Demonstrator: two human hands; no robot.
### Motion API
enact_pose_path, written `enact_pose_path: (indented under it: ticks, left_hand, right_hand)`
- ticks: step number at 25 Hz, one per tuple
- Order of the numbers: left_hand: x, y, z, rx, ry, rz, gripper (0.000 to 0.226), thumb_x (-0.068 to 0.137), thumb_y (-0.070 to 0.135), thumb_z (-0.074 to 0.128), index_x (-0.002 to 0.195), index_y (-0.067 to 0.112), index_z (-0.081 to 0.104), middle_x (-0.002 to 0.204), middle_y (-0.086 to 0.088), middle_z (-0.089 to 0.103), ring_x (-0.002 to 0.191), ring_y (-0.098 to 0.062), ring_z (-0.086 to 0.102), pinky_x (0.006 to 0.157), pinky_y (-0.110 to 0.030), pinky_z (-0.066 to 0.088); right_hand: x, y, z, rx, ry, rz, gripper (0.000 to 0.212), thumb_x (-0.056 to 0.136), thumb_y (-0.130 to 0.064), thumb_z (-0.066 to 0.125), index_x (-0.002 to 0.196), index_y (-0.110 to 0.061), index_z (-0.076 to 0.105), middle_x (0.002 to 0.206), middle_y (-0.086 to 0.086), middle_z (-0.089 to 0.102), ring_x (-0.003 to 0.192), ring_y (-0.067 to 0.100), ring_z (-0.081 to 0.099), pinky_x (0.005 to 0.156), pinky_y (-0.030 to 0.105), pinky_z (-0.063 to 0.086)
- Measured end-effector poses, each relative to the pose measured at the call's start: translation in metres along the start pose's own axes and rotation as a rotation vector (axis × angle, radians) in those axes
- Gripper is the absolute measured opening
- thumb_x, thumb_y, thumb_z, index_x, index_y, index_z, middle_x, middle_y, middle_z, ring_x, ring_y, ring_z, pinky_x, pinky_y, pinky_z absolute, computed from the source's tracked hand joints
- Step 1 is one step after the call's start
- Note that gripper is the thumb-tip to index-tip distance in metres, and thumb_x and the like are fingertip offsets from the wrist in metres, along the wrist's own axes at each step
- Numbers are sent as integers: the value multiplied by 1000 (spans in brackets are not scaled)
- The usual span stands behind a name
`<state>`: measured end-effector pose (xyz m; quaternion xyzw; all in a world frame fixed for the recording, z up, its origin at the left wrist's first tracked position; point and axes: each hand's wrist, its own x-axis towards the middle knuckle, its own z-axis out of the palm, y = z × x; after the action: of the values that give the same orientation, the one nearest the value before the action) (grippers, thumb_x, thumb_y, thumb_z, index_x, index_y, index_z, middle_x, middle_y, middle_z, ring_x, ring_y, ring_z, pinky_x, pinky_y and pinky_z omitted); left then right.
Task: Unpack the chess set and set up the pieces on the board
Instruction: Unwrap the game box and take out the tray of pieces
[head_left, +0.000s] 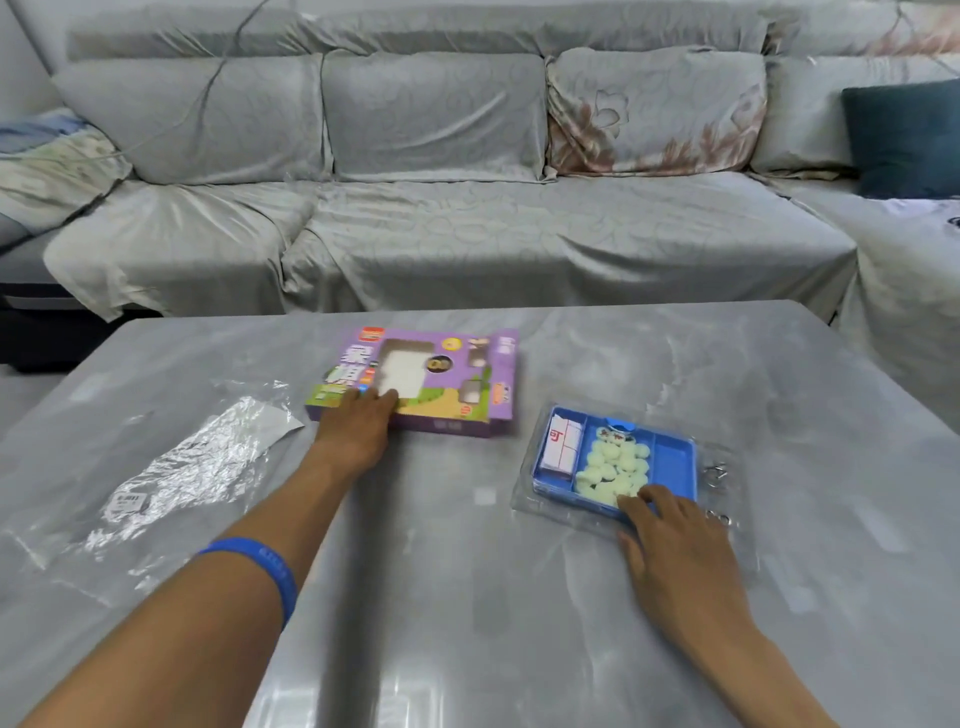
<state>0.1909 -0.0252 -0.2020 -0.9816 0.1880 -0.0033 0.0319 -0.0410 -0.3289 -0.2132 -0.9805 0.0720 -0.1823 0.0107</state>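
Observation:
A purple cardboard box with a cut-out window lies on the grey table, at the far middle. My left hand rests on its near left corner, fingers on the lid. To the right sits a blue plastic tray inside a clear cover. It holds several pale round chess pieces and a folded white paper board with red print. My right hand lies on the tray's near edge, fingertips touching the pieces.
A crumpled clear plastic wrapper lies on the table at the left. Small metal rings sit just right of the tray. A grey covered sofa stands behind the table, with a dark teal cushion.

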Motion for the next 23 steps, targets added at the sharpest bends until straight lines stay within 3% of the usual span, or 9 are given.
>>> enact_pose_path:
  ticks: [5, 7, 12, 17, 19, 21, 23]
  left_hand:
    - [50, -28, 4, 49, 48, -139, 36, 92, 13, 43, 128, 17, 44, 124, -11, 53, 114, -34, 48, 79, -43, 46]
    - [63, -32, 5, 75, 67, -171, 36, 92, 13, 44, 128, 17, 44, 124, -13, 53, 114, -36, 48, 82, -44, 46]
    - [71, -48, 12, 112, 80, -251, 38, 89, 11, 48, 127, 15, 44, 131, -13, 46, 115, -37, 47, 87, -46, 42]
    - [66, -63, 12, 111, 43, -281, 49, 89, 11, 50, 136, 14, 37, 142, -13, 39, 123, -37, 41, 94, -50, 39]
    - [59, -59, 9, 111, 125, -278, 53, 91, 18, 51, 141, 12, 34, 149, -13, 33, 129, -37, 37, 97, -53, 35]
    - [34, -32, -3, 22, 269, -200, 52, 93, 24, 51, 141, 9, 39, 150, -12, 36, 132, -34, 37, 99, -53, 32]
    - [-15, 9, -12, -178, 276, -32, 48, 94, 28, 50, 139, 13, 46, 147, -8, 43, 131, -29, 44, 100, -48, 35]
  right_hand:
    - [12, -10, 15, -9, -8, -26, 35, 65, -14, 85, 98, -15, 74, 100, 5, 69, 79, 31, 67, 61, 42, 57]
    - [17, -12, 20, -22, 31, -59, 26, 73, -18, 71, 99, -16, 76, 102, 4, 71, 81, 31, 68, 62, 42, 57]
    - [20, -29, 27, -3, 69, -135, 36, 80, -29, 47, 99, -23, 77, 104, 1, 72, 85, 30, 69, 63, 42, 57]
    - [21, -47, 26, 82, 27, -151, 31, 68, -20, 64, 95, -27, 76, 105, -2, 71, 86, 30, 68, 62, 44, 56]
    - [19, -53, 23, 101, 14, -155, 28, 71, -21, 65, 96, -29, 75, 107, -4, 70, 89, 29, 67, 65, 42, 55]
    - [19, -53, 21, 104, -25, -143, 24, 76, -20, 69, 97, -32, 72, 109, -6, 68, 91, 27, 65, 68, 41, 53]
    - [24, -58, 17, 136, -83, -144, 23, 79, -20, 73, 97, -34, 70, 112, -8, 66, 92, 27, 63, 71, 40, 51]
